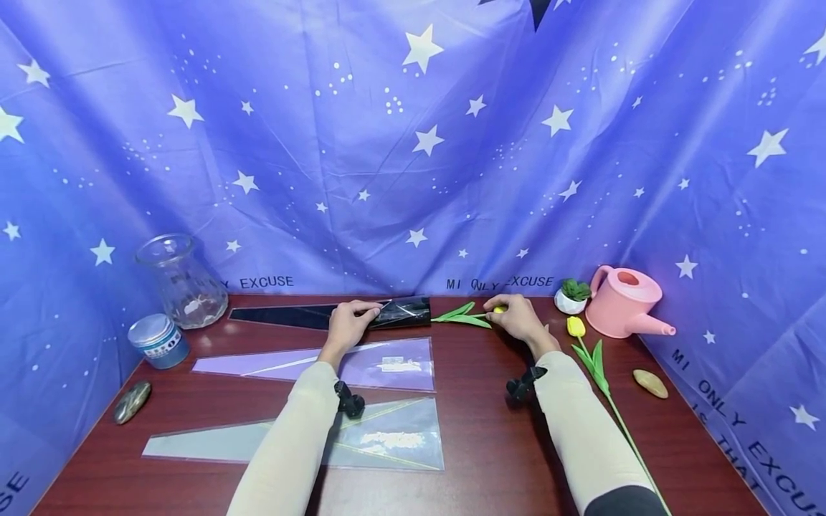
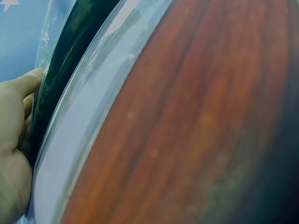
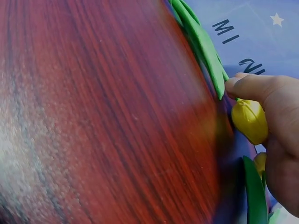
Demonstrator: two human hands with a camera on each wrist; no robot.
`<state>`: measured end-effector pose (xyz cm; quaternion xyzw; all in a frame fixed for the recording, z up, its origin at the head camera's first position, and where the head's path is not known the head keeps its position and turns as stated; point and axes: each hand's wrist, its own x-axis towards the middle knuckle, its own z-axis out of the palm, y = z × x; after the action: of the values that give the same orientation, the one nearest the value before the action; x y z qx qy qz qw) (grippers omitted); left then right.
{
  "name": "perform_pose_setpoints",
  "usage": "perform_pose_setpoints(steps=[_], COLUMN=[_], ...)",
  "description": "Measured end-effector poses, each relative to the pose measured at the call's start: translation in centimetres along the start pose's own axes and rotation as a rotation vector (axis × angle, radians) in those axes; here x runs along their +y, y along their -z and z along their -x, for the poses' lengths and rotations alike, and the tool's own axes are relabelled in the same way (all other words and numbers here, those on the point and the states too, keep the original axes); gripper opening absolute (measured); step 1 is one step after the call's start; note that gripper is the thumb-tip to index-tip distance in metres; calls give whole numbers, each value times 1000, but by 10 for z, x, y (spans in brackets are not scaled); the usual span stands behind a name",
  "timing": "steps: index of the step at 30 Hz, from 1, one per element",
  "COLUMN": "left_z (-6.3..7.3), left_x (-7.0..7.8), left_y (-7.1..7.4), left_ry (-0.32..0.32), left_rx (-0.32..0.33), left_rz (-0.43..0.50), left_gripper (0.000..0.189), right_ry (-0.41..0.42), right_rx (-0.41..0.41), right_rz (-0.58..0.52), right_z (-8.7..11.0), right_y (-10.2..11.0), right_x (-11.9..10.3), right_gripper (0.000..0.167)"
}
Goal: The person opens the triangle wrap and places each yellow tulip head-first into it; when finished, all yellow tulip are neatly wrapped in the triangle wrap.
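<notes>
A black tapered flower sleeve (image 1: 284, 316) with clear edges lies along the back of the table, wide end to the right. My left hand (image 1: 350, 327) pinches it near the middle, the thumb on top in the left wrist view. My right hand (image 1: 516, 319) pinches a yellow artificial tulip (image 3: 250, 121) by the stem just below its bloom. The tulip's green leaves (image 1: 459, 315) point at the sleeve's wide end, and its stem runs into that opening. How deep the stem reaches inside is hidden. Nearer lie a purple sleeve (image 1: 387, 362) and a grey sleeve (image 1: 400, 437).
A second yellow tulip (image 1: 600, 376) lies beside my right forearm. At right stand a pink watering can (image 1: 622, 304) and a small potted plant (image 1: 571, 301), with a stone (image 1: 650, 383) nearer. Left are a glass vase (image 1: 190, 287), a blue jar (image 1: 161, 347) and a dark stone (image 1: 132, 402).
</notes>
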<state>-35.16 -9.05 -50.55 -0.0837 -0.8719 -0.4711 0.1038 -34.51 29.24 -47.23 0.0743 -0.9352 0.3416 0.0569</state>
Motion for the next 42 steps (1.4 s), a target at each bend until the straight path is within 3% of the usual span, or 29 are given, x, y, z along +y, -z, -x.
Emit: perform_pose_setpoints(steps=[6,15,22,42], left_z=[1,1,1,2], left_x=[1,0,0,2], left_y=[-1,-2,-2,-2], left_ry=[3,8,-7,-25], left_rx=[-6,-6,1,31], left_rz=[7,10,8,-18], left_gripper=[20,19,19,17], right_ry=[24,40,107,59], right_rx=[-13,-7,8,83], right_rz=[63,-4,-40,-110], right_z=[-1,1,2,3], right_y=[-3,-1,-7,-44], right_x=[3,0,-9,-33], right_gripper=[12,8,7,7])
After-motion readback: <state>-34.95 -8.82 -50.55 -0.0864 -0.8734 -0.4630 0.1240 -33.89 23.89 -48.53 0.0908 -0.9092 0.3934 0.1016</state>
